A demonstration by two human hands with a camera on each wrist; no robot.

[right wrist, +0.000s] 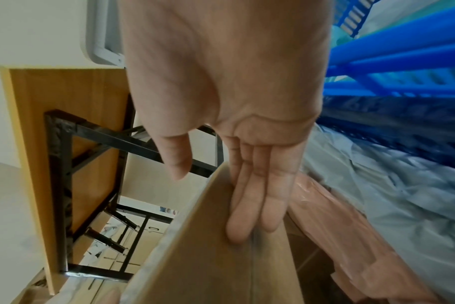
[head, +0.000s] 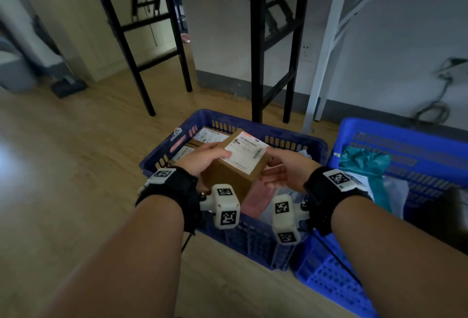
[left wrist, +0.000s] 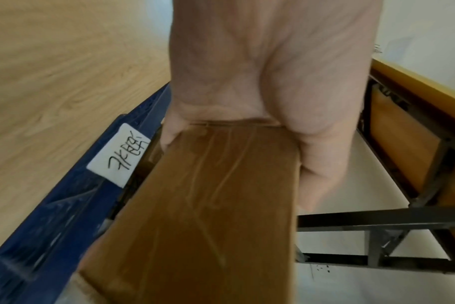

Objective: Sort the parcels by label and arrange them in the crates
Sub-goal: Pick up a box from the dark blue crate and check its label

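I hold a brown cardboard box (head: 228, 178) with a white shipping label (head: 247, 151) above the dark blue crate (head: 291, 136). My left hand (head: 207, 157) grips its left end, thumb on one face and fingers wrapped over the other; the left wrist view shows the box (left wrist: 208, 205) running away from my palm (left wrist: 247, 82). My right hand (head: 278, 169) supports the right side. In the right wrist view its straight fingers (right wrist: 255, 205) press flat on the box (right wrist: 221, 257), and the thumb (right wrist: 177, 160) hangs free above the edge.
The dark blue crate holds labelled boxes (head: 210, 136) at its back and a pink bag (head: 255, 200); a handwritten tag (left wrist: 120, 156) sits on its rim. A bright blue crate (head: 405, 135) with a teal bag (head: 364, 163) stands to the right. Table legs (head: 258, 64) rise behind.
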